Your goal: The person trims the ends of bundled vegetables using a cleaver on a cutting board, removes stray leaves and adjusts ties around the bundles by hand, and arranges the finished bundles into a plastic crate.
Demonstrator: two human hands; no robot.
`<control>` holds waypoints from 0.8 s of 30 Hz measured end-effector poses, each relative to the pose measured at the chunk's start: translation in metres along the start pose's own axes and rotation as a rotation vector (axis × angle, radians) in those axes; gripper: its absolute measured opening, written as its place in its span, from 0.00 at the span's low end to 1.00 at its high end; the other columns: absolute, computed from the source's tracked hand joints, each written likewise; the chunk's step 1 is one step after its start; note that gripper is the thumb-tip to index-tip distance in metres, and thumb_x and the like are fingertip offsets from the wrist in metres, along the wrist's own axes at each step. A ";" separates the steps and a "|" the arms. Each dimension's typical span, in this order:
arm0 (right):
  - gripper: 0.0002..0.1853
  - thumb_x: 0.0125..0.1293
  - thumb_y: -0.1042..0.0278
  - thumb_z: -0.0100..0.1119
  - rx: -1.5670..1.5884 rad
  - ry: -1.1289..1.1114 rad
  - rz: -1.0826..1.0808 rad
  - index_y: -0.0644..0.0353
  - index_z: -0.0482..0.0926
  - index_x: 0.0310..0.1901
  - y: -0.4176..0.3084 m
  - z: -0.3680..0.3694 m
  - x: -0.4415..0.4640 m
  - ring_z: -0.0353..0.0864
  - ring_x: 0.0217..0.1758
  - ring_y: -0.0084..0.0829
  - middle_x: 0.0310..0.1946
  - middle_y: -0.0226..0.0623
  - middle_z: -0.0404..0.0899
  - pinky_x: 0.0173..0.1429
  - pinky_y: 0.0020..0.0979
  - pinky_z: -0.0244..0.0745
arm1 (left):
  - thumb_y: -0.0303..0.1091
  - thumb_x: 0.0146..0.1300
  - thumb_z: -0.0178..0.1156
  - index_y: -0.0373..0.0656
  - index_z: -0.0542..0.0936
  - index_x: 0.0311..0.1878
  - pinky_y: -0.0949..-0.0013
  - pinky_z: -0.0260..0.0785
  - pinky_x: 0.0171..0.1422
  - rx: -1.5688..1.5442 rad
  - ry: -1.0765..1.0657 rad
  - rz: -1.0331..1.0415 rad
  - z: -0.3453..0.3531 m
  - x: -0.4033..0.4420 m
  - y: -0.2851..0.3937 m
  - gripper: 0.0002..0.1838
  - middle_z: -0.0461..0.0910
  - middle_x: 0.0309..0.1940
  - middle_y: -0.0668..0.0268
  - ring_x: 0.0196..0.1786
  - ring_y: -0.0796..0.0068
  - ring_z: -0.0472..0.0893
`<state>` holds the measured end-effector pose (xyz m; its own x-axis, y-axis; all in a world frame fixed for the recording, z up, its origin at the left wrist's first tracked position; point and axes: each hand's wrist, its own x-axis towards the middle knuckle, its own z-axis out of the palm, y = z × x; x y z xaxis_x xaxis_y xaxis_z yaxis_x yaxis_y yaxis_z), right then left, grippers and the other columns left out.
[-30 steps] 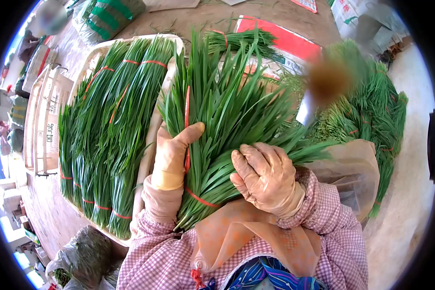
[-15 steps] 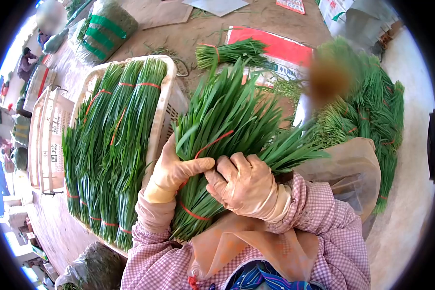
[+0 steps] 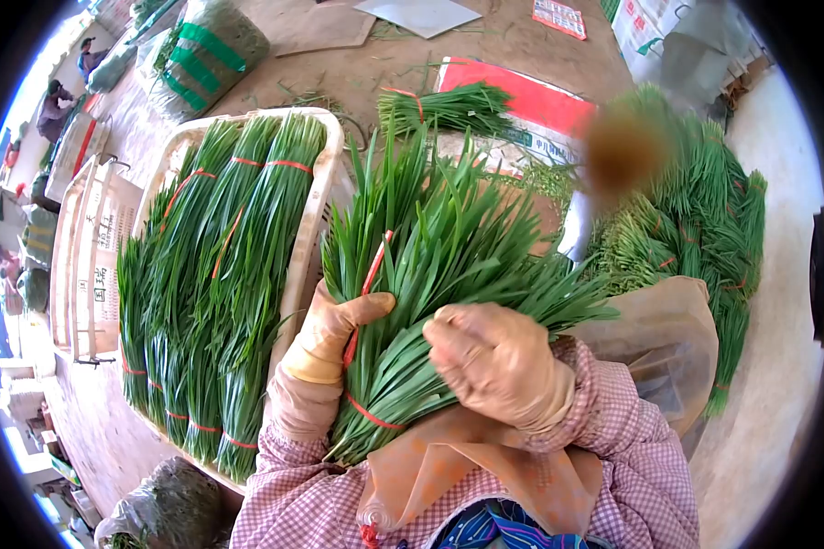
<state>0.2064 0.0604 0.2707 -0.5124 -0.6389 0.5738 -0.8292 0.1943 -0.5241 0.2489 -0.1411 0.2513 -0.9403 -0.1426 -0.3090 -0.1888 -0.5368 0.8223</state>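
Note:
A large bunch of long green leaves [image 3: 430,274] lies across the lap, with a red band around its lower stems. My left hand [image 3: 334,329], in a pale rubber glove, grips the bunch from its left side, the thumb over the leaves beside a raised red band [image 3: 375,263]. Just over the right side of the bunch is my right hand [image 3: 499,361], gloved too, its fingers curled and partly smeared by motion; whatever it may hold is hidden. To the left, a white crate [image 3: 325,174] holds several banded bunches [image 3: 220,302].
Beyond the bunch, another tied bunch [image 3: 449,108] rests on a red and white sack [image 3: 531,96]. A heap of green bunches [image 3: 705,220] is at the right. Another crate [image 3: 92,256], a green-striped bag [image 3: 201,59] and people [image 3: 53,110] are at the left.
My right hand has moved from beside my left thumb to the right and curled its fingers. The leaves have spread wider. My left hand still grips the bunch.

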 end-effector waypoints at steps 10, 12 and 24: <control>0.12 0.72 0.68 0.56 0.567 0.066 0.670 0.64 0.78 0.52 0.023 -0.055 0.065 0.74 0.23 0.16 0.26 0.28 0.78 0.28 0.21 0.70 | 0.26 0.45 0.71 0.37 0.73 0.64 0.65 0.69 0.62 0.060 0.006 0.023 0.007 -0.010 0.001 0.38 0.80 0.52 0.63 0.53 0.71 0.78; 0.12 0.69 0.69 0.59 0.638 -0.028 0.763 0.66 0.78 0.49 0.029 -0.055 0.074 0.72 0.22 0.16 0.23 0.27 0.75 0.28 0.22 0.68 | 0.27 0.45 0.71 0.37 0.73 0.64 0.65 0.69 0.61 0.089 0.015 0.050 0.006 -0.009 -0.001 0.37 0.80 0.52 0.64 0.52 0.72 0.78; 0.03 0.64 0.74 0.60 -0.132 0.317 0.229 0.60 0.80 0.39 0.084 -0.033 0.066 0.80 0.26 0.40 0.25 0.40 0.81 0.32 0.32 0.76 | 0.25 0.47 0.70 0.36 0.74 0.62 0.66 0.70 0.60 0.116 0.066 0.050 0.015 -0.010 0.005 0.35 0.81 0.51 0.63 0.51 0.70 0.79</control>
<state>0.0954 0.0585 0.2852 -0.7132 -0.3115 0.6279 -0.6969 0.4114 -0.5875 0.2535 -0.1294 0.2657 -0.9293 -0.2236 -0.2940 -0.1773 -0.4282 0.8861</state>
